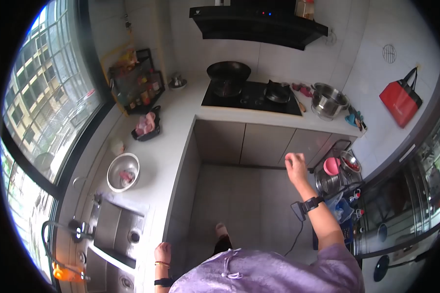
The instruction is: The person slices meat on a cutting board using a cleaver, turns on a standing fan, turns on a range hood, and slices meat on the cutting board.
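Note:
My left hand [163,252] is at the lower middle, by the counter's front edge and right of the sink [113,227]. Its fingers are curled into a loose fist, and nothing shows in them. Out in front over the floor, my right hand [296,168] is raised, with the lower cabinet doors [266,144] behind it. Those fingers are curled in too, with no object visible. A steel bowl [111,177] holding a piece of raw meat [126,177] stands behind the sink. Farther back, a black tray [154,131] carries more raw meat [144,124].
A wok [229,72] and a small pan [277,93] sit on the black gas stove [252,99]. Right of it stands a steel pot [329,101]. A rack with a pink bowl [332,166] and blue crates [346,210] flank my right arm. A spice rack [141,83] fills the corner.

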The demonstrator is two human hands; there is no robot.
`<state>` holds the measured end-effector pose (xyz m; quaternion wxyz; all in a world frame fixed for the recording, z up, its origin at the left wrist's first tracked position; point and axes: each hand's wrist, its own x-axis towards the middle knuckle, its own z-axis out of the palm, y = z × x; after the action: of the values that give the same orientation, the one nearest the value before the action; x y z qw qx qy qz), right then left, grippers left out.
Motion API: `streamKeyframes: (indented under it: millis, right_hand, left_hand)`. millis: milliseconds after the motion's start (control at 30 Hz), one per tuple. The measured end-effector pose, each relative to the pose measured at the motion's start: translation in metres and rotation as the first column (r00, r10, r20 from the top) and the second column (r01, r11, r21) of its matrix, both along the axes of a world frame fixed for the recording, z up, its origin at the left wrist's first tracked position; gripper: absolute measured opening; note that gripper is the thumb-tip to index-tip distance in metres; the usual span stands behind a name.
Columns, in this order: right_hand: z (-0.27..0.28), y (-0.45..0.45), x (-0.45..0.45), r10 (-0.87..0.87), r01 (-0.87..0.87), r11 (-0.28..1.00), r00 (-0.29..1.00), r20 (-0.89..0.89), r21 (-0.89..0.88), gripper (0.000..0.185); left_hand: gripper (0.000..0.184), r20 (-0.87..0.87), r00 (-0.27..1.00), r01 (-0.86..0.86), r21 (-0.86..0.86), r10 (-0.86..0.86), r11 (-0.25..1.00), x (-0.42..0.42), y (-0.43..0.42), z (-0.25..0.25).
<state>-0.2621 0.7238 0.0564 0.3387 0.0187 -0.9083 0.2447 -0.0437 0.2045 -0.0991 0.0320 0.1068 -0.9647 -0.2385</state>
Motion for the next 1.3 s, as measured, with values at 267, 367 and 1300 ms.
streamKeyframes:
  millis: [267, 367, 1300]
  right_hand:
    - [0.116, 0.053, -0.187, 0.024, 0.044, 0.985, 0.923, -0.383, 0.167, 0.025]
    - [0.151, 0.059, -0.243, 0.014, 0.086, 0.973, 0.902, -0.431, 0.212, 0.03]
    - [0.305, 0.092, -0.678, 0.178, 0.06, 0.93, 0.789, -0.588, 0.363, 0.029]
  left_hand:
    - [0.013, -0.015, 0.976, 0.219, -0.005, -0.219, 0.976, -0.221, 0.048, 0.027]
    - [0.014, -0.06, 0.96, 0.275, 0.009, -0.274, 0.961, -0.283, 0.066, 0.045]
    - [0.014, 0.009, 0.978, -0.207, 0.008, 0.207, 0.978, -0.457, 0.139, -0.03]
